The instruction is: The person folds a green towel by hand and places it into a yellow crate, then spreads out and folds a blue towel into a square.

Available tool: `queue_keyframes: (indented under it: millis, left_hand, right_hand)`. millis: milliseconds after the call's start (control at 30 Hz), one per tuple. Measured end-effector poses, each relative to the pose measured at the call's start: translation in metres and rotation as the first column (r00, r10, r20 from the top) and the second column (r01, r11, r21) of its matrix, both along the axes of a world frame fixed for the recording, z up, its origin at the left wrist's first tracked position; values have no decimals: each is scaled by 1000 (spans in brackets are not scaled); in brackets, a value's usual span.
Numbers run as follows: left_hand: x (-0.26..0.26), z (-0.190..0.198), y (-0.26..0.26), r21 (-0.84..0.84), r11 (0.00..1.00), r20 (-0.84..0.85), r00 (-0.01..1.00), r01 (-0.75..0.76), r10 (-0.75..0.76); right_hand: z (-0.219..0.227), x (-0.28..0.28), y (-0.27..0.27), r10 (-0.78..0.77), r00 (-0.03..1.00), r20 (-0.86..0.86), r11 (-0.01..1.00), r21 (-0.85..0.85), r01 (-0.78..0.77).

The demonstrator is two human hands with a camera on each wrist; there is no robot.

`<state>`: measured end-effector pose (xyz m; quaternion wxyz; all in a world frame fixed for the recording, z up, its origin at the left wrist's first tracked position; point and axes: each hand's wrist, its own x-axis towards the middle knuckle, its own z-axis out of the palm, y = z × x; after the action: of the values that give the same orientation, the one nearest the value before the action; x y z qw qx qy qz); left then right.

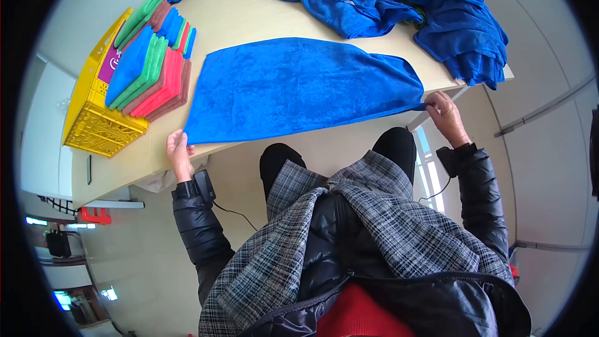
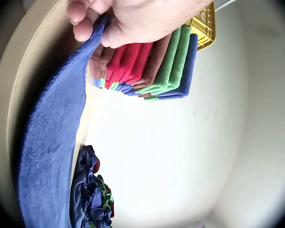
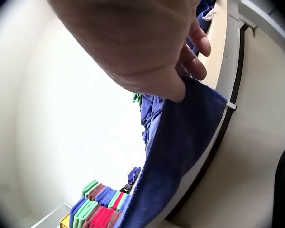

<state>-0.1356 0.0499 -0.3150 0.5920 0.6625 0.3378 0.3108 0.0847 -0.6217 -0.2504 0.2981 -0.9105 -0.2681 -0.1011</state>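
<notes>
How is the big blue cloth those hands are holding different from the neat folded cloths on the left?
The blue cloth is spread out over the table, while the folded cloths are lined up in tidy rows. The blue cloth is all one colour; the folded cloths are blue, green, red and brown. The left hand and right hand pinch the blue cloth, but neither touches the folded cloths. Both are fabric.

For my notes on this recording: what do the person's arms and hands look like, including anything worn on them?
The left hand and right hand are both bare, without gloves. The left sleeve and right sleeve are glossy black, quilted in puffy bands. Each wrist bears a small black box with a thin dark cable. I can make out no markings.
</notes>
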Motion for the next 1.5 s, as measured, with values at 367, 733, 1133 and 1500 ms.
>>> queue_keyframes:
  millis: [367,733,1133,1500]
  left_hand:
    - [-1,57,-15,254,926,137,938,278,-319]
    - [23,216,32,628,765,275,961,-146,-41]
    - [72,154,42,494,850,255,965,-182,58]
    - [91,128,36,133,981,289,942,140,-173]
  right_hand:
    - [51,51,-6,-108,991,84,950,301,78]
    - [184,92,3,-184,805,564,959,283,21]
    - [145,162,57,-26,977,213,982,189,-15]
    - [146,138,165,269,912,-310,721,693,23]
